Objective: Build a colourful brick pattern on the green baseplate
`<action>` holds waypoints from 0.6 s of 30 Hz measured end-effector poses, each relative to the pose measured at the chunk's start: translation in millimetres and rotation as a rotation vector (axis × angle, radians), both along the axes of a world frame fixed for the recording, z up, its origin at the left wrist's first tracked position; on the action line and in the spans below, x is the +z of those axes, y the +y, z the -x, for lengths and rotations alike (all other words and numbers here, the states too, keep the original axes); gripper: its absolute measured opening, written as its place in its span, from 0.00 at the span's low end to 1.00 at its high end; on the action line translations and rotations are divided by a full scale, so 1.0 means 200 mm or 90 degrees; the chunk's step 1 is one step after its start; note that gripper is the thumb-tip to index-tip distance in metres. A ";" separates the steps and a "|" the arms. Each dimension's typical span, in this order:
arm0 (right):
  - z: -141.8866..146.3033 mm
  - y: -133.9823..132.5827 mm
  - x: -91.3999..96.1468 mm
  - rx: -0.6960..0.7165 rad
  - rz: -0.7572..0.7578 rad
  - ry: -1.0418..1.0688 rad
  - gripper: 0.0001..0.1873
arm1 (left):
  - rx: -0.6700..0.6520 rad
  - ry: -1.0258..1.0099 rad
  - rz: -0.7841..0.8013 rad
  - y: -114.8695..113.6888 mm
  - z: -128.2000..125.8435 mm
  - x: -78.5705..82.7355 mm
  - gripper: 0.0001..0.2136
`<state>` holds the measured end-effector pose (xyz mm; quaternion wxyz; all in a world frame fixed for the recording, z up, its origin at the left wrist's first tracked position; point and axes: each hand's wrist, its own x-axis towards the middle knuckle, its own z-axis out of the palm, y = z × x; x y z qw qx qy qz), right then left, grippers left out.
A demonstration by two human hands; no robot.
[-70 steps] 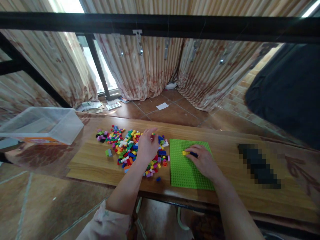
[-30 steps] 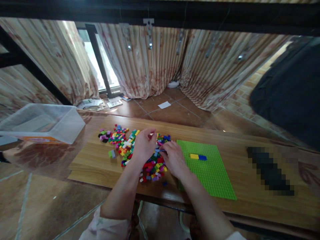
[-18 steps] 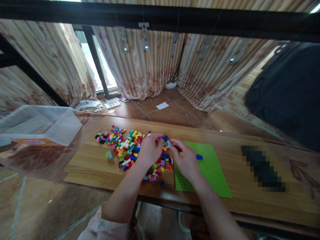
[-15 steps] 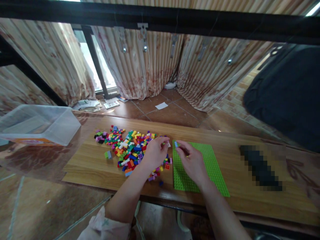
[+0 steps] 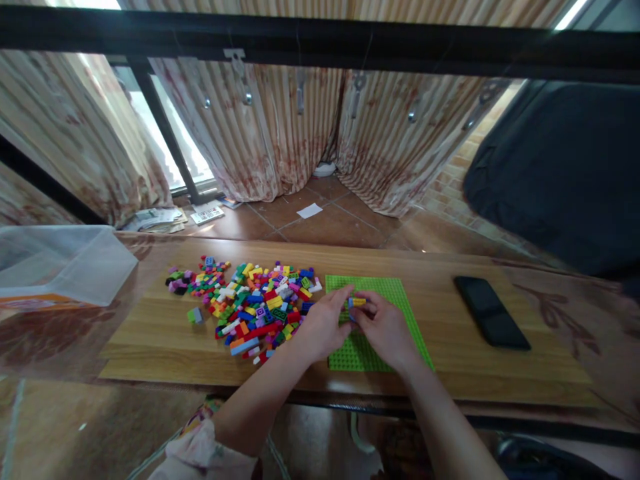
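Both hands meet above the left part of a green studded baseplate (image 5: 393,293). My right hand (image 5: 387,330) pinches small toy bricks (image 5: 358,302), one yellow and some blue, between thumb and fingers. From the other side my left hand (image 5: 324,325) curls its fingers and thumb around the left end of the same bricks. The fingers partly cover them, so how they fit together is unclear. Left of the baseplate spreads a pile of loose toy bricks (image 5: 255,303) in many colours, partly behind my left wrist.
A black phone (image 5: 491,312) lies on the wooden board (image 5: 435,280) to the right. At the far left stands a clear plastic box (image 5: 95,260) with an orange label. A green and grey brick piece (image 5: 195,315) sits apart from the pile. Striped curtains (image 5: 280,133) hang beyond.
My left hand has left the pile's edge and come right to meet my right hand over the baseplate. A yellow brick now shows between them. The view has shifted right.
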<state>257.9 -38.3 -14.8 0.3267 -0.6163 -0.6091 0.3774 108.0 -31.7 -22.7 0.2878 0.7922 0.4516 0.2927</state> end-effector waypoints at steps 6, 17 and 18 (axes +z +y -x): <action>-0.05 0.01 0.01 -0.033 -0.046 -0.104 0.13 | 0.007 0.149 -0.088 0.00 0.00 -0.01 0.28; -0.12 0.05 -0.01 -0.065 -0.091 -0.180 0.13 | 0.000 0.249 -0.133 0.02 -0.02 -0.04 0.38; -0.12 0.05 -0.01 -0.065 -0.097 -0.188 0.13 | -0.003 0.252 -0.131 0.02 -0.02 -0.04 0.38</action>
